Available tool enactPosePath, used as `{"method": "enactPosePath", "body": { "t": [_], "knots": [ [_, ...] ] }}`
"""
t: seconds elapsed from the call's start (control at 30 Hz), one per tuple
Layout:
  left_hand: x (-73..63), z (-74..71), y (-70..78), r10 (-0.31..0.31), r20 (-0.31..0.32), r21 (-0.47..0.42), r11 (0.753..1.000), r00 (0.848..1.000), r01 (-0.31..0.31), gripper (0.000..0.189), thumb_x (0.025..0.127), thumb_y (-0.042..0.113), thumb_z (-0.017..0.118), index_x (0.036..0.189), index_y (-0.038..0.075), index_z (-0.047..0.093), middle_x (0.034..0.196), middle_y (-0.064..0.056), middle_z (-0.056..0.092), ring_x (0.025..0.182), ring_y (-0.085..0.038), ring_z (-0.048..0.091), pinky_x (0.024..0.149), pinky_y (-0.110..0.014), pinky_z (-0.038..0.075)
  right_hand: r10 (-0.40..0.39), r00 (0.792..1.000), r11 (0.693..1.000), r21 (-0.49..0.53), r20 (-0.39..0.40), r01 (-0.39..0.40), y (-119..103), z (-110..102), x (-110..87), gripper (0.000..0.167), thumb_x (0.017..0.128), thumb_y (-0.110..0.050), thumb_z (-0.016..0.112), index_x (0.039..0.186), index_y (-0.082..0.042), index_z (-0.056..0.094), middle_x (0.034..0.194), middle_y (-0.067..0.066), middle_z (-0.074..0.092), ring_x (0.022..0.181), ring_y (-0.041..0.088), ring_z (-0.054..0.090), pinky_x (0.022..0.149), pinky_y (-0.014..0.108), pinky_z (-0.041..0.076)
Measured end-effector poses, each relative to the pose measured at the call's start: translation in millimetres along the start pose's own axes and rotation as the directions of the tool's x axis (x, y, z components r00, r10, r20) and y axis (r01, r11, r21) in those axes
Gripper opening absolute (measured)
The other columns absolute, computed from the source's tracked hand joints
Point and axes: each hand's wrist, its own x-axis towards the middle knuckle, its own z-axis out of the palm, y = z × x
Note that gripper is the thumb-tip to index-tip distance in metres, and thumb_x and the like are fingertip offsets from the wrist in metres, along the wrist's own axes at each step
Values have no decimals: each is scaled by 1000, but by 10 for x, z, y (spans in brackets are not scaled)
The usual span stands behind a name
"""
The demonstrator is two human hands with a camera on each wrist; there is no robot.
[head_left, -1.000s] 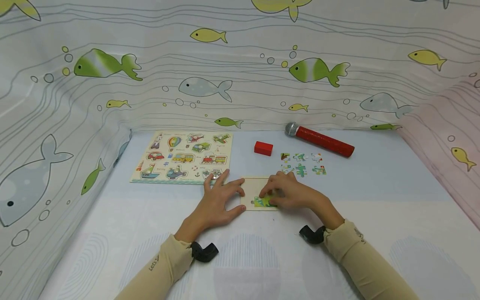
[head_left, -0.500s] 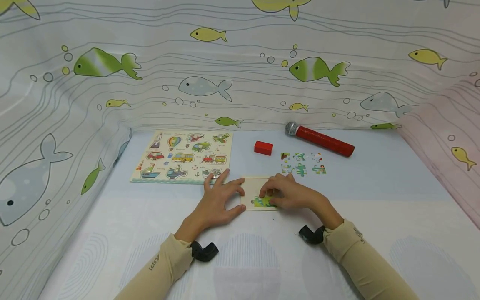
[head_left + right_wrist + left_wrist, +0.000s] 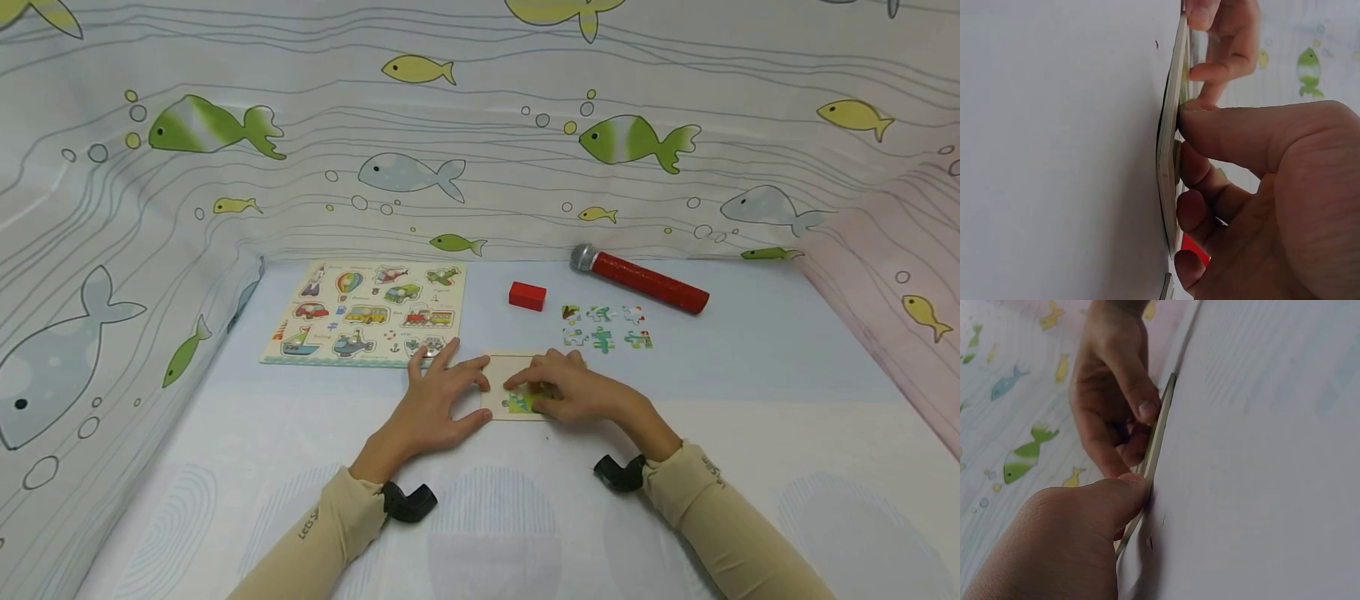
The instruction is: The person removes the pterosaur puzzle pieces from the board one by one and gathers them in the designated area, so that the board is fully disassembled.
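Observation:
A small cream jigsaw tray [image 3: 498,368] lies in front of the person, with green jigsaw pieces [image 3: 519,403] fitted along its lower side. My left hand [image 3: 431,408] spreads at the tray's left edge; thumb and index fingertip touch it, while other fingers reach onto the vehicle puzzle board [image 3: 375,337]. Over the tray's right half, my right hand [image 3: 588,392] works with curled fingers, thumb low and index stretched left. In the right wrist view, its thumb and a finger close on a jigsaw piece [image 3: 1177,153] standing slightly proud of the tray. The palm hides the tray's right part.
Several loose jigsaw pieces [image 3: 602,337] lie in two rows behind the right hand. A red block [image 3: 527,297] and a red toy microphone [image 3: 648,282] lie farther back. A fish-printed curtain [image 3: 517,196] rises behind the table.
My right hand has shifted slightly left and lower over the tray, and its index finger now stretches farther left across the pieces. The left hand stays put.

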Motion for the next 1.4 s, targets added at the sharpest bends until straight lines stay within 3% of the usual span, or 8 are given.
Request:
{"method": "enactPosePath", "body": {
  "t": [0.4,0.7,1.13,1.4],
  "knots": [
    [-2,-1,11,-2,7,-8,1000,1000,2,25,92,49,65,110,31,64,153,5,54,156,-38,24,118,-70,1,37,999,999,23,34,-38,-20,-3,8,36,94,-8,67,123,-28,71,82,-11,55,84,11,46,75,36,25],
    [2,3,7,-7,12,-8,1000,1000,7,25,92,49,64,109,31,64,154,6,54,156,-38,24,118,-70,1,24,1000,999,37,20,-25,-14,4,8,33,94,-8,69,120,-29,70,80,-10,54,83,11,47,76,37,24],
    [2,3,12,-4,18,-5,1000,1000,4,24,93,49,64,109,31,64,154,5,54,156,-39,25,118,-70,1,19,1000,999,49,-13,-18,-92,-27,-1,34,90,-6,73,117,-27,70,99,-8,64,94,13,57,80,38,26],
    [2,3,15,5,-1,-8,1000,1000,-5,23,92,47,66,108,30,65,152,3,56,154,-41,27,117,-71,2,20,999,997,71,-28,-18,-89,-16,12,32,90,-7,74,112,-28,69,95,-10,66,91,16,51,80,37,29]
  ]
}}
